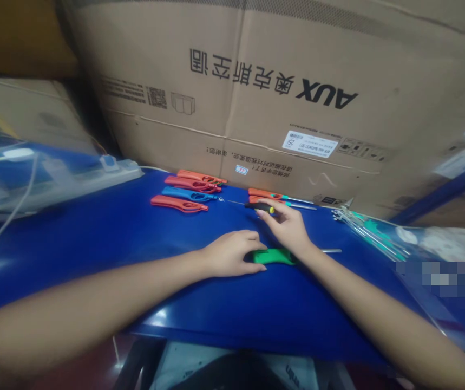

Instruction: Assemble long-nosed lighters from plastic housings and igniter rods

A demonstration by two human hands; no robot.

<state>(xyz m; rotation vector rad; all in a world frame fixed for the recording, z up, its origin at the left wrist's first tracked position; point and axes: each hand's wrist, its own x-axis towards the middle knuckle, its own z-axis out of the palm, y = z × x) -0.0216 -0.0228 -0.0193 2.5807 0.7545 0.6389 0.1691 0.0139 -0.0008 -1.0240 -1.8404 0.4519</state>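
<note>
My right hand [284, 222] pinches a screwdriver with a black and yellow handle [258, 206], its thin shaft pointing left above the table. With thumb and fingers my left hand [232, 253] grips the left end of a green long-nosed lighter [272, 256] lying on the blue table. My right wrist covers part of this lighter, and its metal tube [332, 251] shows beyond. Left of the screwdriver tip lie lighter bodies without tubes: a blue one [183, 194] and several red-orange ones [179, 203]. Behind my right hand are two orange lighters with metal tubes [265, 193].
A large cardboard box [232, 108] stands along the back edge of the blue table [94, 238]. Several metal tubes with green parts [378, 235] lie at the right. On the left are a white power strip [122, 172] and a white cable [21, 211].
</note>
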